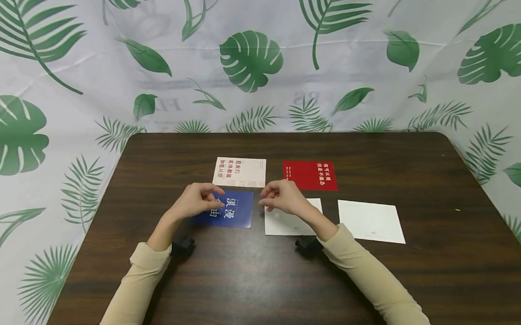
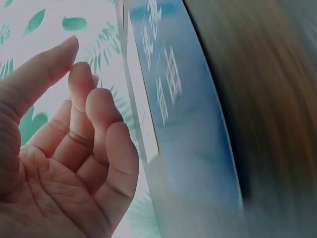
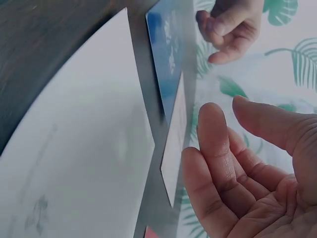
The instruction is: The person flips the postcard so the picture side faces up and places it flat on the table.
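"Head view first: what's covered up?"

"The left hand (image 1: 196, 200) blocks the left part of the blue card (image 1: 237, 221) and some of its white characters. The right hand (image 1: 284, 195) hides the far left corner of the left white card (image 1: 285, 225) and the near left corner of the red card (image 1: 304, 177); its wrist crosses that white card's near right corner."

"Any print you can't read?"

"The small marks on the left white card and the right white card (image 1: 370, 220) are too tiny. From the right wrist, the left white card runs out of frame, its mark blurred."

"Are the hands gripping anything?"

"Both hover above the cards, fingers loosely bent, with a narrow gap between thumb and fingertips and nothing held."

"What else is around?"

"The pale pink card (image 1: 253, 169) lies just beyond the blue one, left of the red. Dark wrist devices (image 1: 183, 247) sit at both cuffs."

"And the materials?"

"Flat rectangular cards on a brown wood-grain table (image 1: 236, 294) with rounded far corners. Beige cloth sleeves (image 1: 144, 269), the left with a folded cuff. Behind hangs a creased white curtain (image 1: 281, 100) printed with green leaves; faint reversed lettering shows on it."
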### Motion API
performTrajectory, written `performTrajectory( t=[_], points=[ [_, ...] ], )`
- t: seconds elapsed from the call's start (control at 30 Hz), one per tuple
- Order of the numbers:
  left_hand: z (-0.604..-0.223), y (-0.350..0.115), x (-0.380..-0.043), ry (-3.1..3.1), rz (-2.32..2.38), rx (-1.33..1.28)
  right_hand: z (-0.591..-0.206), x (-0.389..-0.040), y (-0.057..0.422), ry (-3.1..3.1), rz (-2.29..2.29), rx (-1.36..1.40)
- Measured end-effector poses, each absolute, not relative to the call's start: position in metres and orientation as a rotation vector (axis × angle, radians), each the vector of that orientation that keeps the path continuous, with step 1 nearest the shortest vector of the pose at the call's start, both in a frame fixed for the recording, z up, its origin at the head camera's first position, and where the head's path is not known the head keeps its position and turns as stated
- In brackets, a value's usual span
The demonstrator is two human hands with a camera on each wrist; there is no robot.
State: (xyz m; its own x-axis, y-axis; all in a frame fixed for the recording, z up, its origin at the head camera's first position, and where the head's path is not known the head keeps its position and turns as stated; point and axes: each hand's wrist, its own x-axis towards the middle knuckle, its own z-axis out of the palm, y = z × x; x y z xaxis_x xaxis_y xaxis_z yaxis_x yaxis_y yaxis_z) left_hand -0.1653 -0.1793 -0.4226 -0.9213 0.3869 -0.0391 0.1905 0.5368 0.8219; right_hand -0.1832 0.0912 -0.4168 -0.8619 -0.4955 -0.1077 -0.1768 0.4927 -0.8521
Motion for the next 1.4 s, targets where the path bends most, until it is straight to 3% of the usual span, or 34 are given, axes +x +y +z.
performTrajectory(
  t=[0.8,1.4],
  points=[
    [-0.434,-0.079,-0.175,2.557,1.292,0.648,-0.419,-0.176,0.166,2.589,-1.246,-0.426],
    [-0.44,-0.057,-0.177,2.563,1.253,0.611,-0.434,-0.171,0.197,2.704,-1.088,-0.374]
  ],
)
